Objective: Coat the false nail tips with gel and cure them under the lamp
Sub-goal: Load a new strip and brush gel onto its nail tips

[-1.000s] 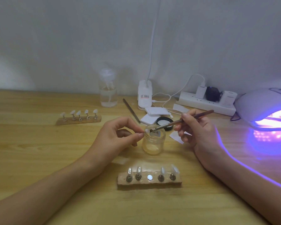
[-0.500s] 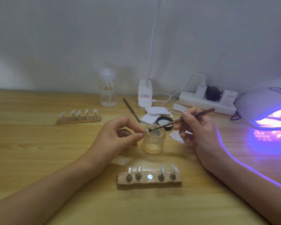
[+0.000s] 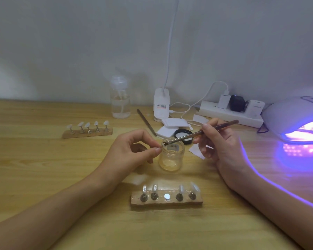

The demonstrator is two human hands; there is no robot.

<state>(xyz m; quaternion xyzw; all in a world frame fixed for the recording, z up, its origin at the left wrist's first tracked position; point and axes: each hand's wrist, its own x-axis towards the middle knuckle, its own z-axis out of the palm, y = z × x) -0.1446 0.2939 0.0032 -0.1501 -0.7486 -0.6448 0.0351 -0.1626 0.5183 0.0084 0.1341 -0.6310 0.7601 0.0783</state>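
Note:
My left hand (image 3: 134, 150) pinches a small nail tip on its stand (image 3: 162, 144) just over the open glass gel jar (image 3: 171, 156). My right hand (image 3: 219, 141) grips a brown brush (image 3: 202, 131), whose bristles touch the nail tip. In front of me lies a wooden holder (image 3: 167, 200) carrying several nail tips, with one bare magnet spot in the middle. A second holder (image 3: 88, 131) with several white tips sits at the left. The curing lamp (image 3: 296, 120) glows purple at the right edge.
A clear pump bottle (image 3: 120, 103), a white clip lamp base (image 3: 161, 105), a power strip (image 3: 231, 112) with plugs, white pads (image 3: 170, 126), a black jar lid (image 3: 183, 136) and a metal tool (image 3: 146, 121) stand behind the jar on the wooden table (image 3: 43, 168).
Hardly anything moved; the brush tip shifted slightly along the nail tip while both hands stayed over the jar.

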